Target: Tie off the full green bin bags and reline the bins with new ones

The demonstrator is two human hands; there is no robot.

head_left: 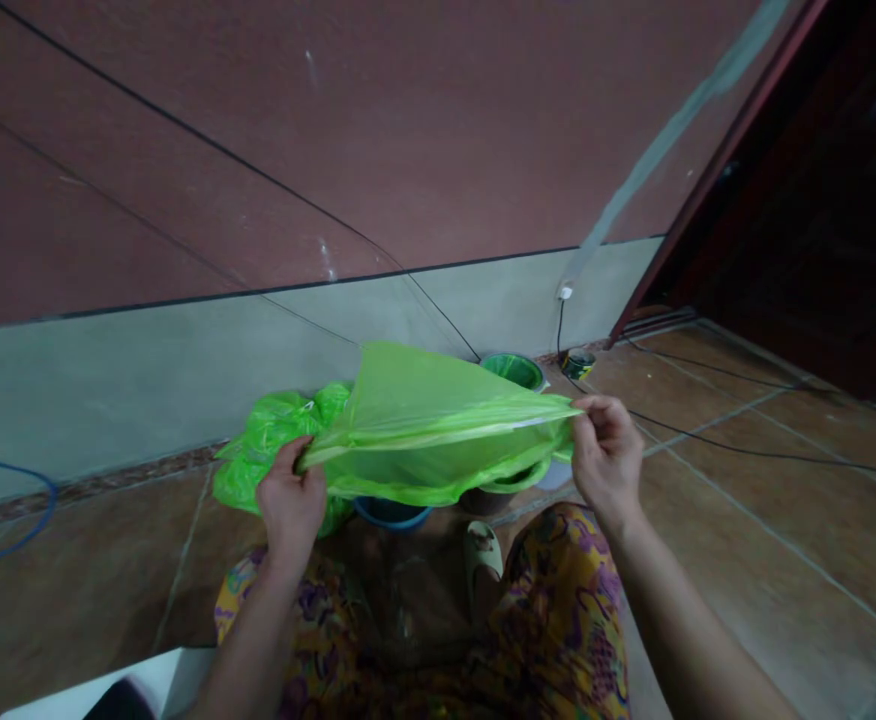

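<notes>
A thin bright green plastic bag (423,430) is stretched out flat between my two hands, above my knees. My left hand (292,500) is closed around the bag's bunched left end. My right hand (607,455) pinches the bag's right corner between thumb and fingers. A crumpled mass of the same green plastic (265,450) bulges behind my left hand. The bag hides most of what stands on the floor under it.
A green bucket (514,369) stands by the wall, a blue-rimmed basin (393,514) and another pot (498,490) peek out under the bag. Black cables (745,445) cross the tiled floor at right. A sandal (483,555) and my patterned trousers (558,620) are below.
</notes>
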